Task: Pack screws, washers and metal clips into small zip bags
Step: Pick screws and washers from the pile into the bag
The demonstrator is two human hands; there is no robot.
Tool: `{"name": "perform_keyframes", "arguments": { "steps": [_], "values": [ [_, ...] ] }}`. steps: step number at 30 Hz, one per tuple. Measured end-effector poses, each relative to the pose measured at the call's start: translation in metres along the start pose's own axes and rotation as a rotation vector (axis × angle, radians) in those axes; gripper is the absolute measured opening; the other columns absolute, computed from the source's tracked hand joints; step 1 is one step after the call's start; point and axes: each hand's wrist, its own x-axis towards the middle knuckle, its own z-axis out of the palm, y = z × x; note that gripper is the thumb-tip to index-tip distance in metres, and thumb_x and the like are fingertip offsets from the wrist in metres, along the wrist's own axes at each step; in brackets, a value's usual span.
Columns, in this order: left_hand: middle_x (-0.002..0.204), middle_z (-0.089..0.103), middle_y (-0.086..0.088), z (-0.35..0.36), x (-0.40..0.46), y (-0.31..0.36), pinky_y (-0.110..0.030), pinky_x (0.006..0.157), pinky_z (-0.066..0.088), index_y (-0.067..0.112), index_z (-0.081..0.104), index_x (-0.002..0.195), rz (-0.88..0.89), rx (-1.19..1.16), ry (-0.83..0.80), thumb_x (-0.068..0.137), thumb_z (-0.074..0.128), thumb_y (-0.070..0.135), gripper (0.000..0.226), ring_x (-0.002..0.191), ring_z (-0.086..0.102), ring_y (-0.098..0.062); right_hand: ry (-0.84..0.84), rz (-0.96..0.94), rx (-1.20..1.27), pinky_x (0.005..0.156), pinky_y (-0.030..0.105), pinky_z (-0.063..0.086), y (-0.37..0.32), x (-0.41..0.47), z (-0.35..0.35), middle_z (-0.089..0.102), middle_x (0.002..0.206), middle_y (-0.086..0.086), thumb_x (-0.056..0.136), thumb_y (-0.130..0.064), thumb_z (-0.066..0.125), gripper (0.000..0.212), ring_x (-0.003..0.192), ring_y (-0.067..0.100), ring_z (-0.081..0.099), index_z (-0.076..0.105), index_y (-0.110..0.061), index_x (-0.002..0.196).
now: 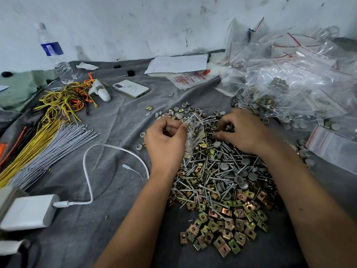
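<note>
Left hand [166,139] pinched bag [193,132] by mouth, held it just above pile [222,180] so parts dropped in short. Some screws already inside. Right hand [243,130] curled over screws [216,132] beside bag; whether it gripped any, could not tell. Clips [222,229] lay nearest, filled bags [289,89] far right.
</note>
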Motion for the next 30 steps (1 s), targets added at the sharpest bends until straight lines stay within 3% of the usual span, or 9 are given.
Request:
{"name": "perform_keyframes", "arguments": {
  "steps": [4,7,10,13,16,20,25,27,30],
  "values": [
    [0.063,0.062,0.001,0.0,0.001,-0.001,-0.037,0.058,0.052,0.01,0.069,0.076,0.0,0.0,-0.007,0.087,0.077,0.007,0.013,0.058,0.056,-0.018,0.123,0.014,0.078,0.059,0.015,0.038,0.003,-0.002,-0.001,0.067,0.08,-0.012,0.085,-0.031,0.081,0.006,0.07,-0.001,0.06,0.076,-0.027,0.083],
    [0.062,0.061,0.001,0.0,0.002,-0.002,-0.036,0.057,0.05,0.012,0.068,0.075,-0.022,-0.02,-0.027,0.088,0.076,0.007,0.016,0.057,0.055,-0.02,0.167,-0.005,0.055,0.061,0.017,0.038,0.004,-0.001,-0.002,0.07,0.085,-0.002,0.089,-0.028,0.078,0.01,0.07,0.002,0.059,0.078,-0.018,0.091],
    [0.065,0.062,-0.002,0.0,0.002,-0.002,-0.04,0.059,0.05,0.013,0.069,0.075,-0.044,-0.044,-0.062,0.088,0.076,0.006,0.015,0.058,0.054,-0.023,0.244,-0.068,0.059,0.074,0.027,0.044,-0.001,-0.001,-0.003,0.063,0.093,0.001,0.092,-0.026,0.075,0.012,0.081,0.013,0.057,0.075,-0.015,0.093],
    [0.065,0.062,-0.003,0.0,0.002,-0.003,-0.04,0.059,0.05,0.012,0.07,0.076,-0.051,-0.046,-0.083,0.088,0.076,0.006,0.014,0.058,0.055,-0.023,0.278,-0.12,0.251,0.069,0.009,0.043,-0.008,-0.003,-0.005,0.063,0.088,-0.012,0.094,-0.021,0.072,0.002,0.078,-0.004,0.06,0.07,-0.022,0.093],
    [0.064,0.061,-0.001,0.0,0.003,-0.003,-0.039,0.059,0.05,0.012,0.069,0.076,-0.049,-0.053,-0.073,0.088,0.076,0.006,0.015,0.059,0.054,-0.023,0.268,-0.101,0.305,0.066,0.003,0.044,-0.008,-0.002,-0.003,0.068,0.088,-0.012,0.096,-0.017,0.07,0.002,0.078,-0.007,0.063,0.069,-0.018,0.097],
    [0.059,0.059,0.008,0.0,0.004,-0.003,-0.029,0.056,0.047,0.015,0.068,0.073,-0.049,-0.059,-0.018,0.087,0.076,0.006,0.019,0.056,0.053,-0.012,0.203,-0.114,0.185,0.072,0.021,0.052,-0.003,-0.002,-0.002,0.068,0.087,-0.01,0.088,-0.023,0.079,0.007,0.079,-0.003,0.061,0.074,-0.021,0.093],
    [0.057,0.058,0.01,0.0,0.004,-0.003,-0.027,0.055,0.046,0.012,0.069,0.075,-0.047,-0.059,-0.012,0.088,0.076,0.006,0.016,0.054,0.051,-0.01,-0.119,-0.169,0.031,0.081,0.033,0.033,0.003,-0.004,-0.007,0.057,0.098,-0.014,0.066,-0.063,0.08,0.03,0.099,0.006,0.041,0.073,-0.038,0.08],
    [0.059,0.059,0.008,-0.001,0.003,-0.002,-0.027,0.054,0.047,0.011,0.069,0.076,-0.05,-0.059,-0.023,0.088,0.076,0.006,0.015,0.054,0.052,-0.011,-0.176,-0.166,0.037,0.088,0.035,0.035,0.004,-0.002,-0.009,0.057,0.1,-0.014,0.066,-0.061,0.08,0.027,0.106,0.009,0.042,0.072,-0.039,0.079],
    [0.063,0.057,-0.003,0.0,0.002,-0.001,-0.035,0.057,0.047,0.012,0.069,0.076,-0.059,-0.074,-0.073,0.089,0.075,0.004,0.016,0.057,0.051,-0.021,-0.133,-0.223,0.049,0.087,0.035,0.04,0.004,-0.001,-0.008,0.059,0.096,-0.017,0.074,-0.046,0.084,0.016,0.099,0.003,0.047,0.071,-0.037,0.079]
  ]
}}
